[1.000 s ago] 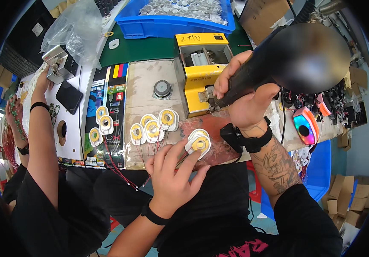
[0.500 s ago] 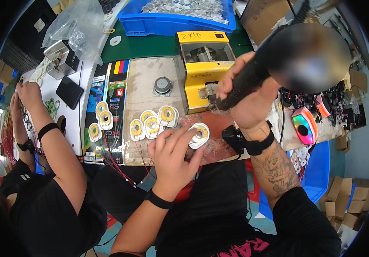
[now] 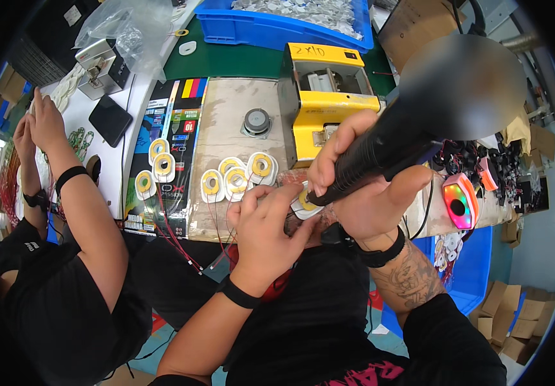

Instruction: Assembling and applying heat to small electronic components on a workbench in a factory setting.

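My left hand (image 3: 264, 222) steadies a white oval piece with a yellow ring (image 3: 303, 207) against a reddish-brown mat (image 3: 298, 175), fingers and thumb at its edges. My right hand (image 3: 370, 196) is wrapped round a thick black cylindrical tool (image 3: 370, 154) that looks like an electric screwdriver. Its lower end meets the piece beside my left fingers; the tip itself is hidden, and the upper part is blurred. To the left lie several similar white pieces (image 3: 235, 182) with thin red wires. Behind my hands stands a yellow screw feeder (image 3: 325, 116).
A round black speaker (image 3: 257, 122) lies beyond the pieces. More wired pieces (image 3: 163, 166) rest on a printed sheet. At the back is a blue bin (image 3: 258, 29); a lit orange device (image 3: 459, 202) stands right. A co-worker's arms (image 3: 91, 206) are at the left.
My right hand has brought the black tool down and left onto the white piece. My left hand has stayed at that piece. The whole view has shifted slightly.
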`<control>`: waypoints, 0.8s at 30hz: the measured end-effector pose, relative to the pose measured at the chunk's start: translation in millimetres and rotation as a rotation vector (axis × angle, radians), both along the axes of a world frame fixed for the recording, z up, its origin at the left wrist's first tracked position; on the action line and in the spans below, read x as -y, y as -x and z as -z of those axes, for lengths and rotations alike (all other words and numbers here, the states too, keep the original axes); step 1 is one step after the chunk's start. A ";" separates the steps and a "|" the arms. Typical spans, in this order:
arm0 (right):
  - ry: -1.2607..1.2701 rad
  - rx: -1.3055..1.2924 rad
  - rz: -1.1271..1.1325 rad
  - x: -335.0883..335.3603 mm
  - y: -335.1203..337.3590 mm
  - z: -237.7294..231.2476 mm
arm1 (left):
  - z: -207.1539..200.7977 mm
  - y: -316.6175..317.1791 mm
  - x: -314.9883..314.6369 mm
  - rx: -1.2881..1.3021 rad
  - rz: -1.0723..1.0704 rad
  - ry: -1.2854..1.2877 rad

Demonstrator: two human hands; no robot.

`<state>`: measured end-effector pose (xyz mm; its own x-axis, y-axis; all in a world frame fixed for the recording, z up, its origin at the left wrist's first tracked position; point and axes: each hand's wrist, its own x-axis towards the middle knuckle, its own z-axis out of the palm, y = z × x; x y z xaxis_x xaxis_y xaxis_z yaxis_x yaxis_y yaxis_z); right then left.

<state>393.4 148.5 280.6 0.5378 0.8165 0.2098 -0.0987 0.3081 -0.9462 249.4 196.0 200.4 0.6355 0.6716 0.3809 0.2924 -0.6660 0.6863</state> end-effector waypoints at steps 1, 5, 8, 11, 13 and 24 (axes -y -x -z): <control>-0.001 0.001 -0.007 0.5 -1.1 2.1 | 0.3 0.2 0.1 -0.003 0.008 0.002; -0.079 -0.096 -0.097 2.2 -6.0 7.8 | 3.2 1.0 -0.1 -0.032 0.029 -0.065; -0.117 -0.080 -0.102 1.5 -7.1 9.4 | 4.7 -0.6 0.5 0.006 0.008 -0.071; -0.160 -0.092 -0.085 0.4 -4.7 9.9 | 5.3 1.8 1.1 -0.031 0.010 -0.092; -0.149 -0.076 -0.035 -1.0 -3.1 9.8 | 6.4 1.3 1.4 -0.023 0.010 -0.086; -0.143 -0.076 -0.077 -0.9 -0.1 7.2 | 4.4 1.1 0.4 0.014 -0.007 -0.061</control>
<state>393.5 149.5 273.4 0.4938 0.8208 0.2873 -0.1971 0.4274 -0.8823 248.3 195.6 196.0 0.6251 0.6510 0.4306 0.2875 -0.7049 0.6485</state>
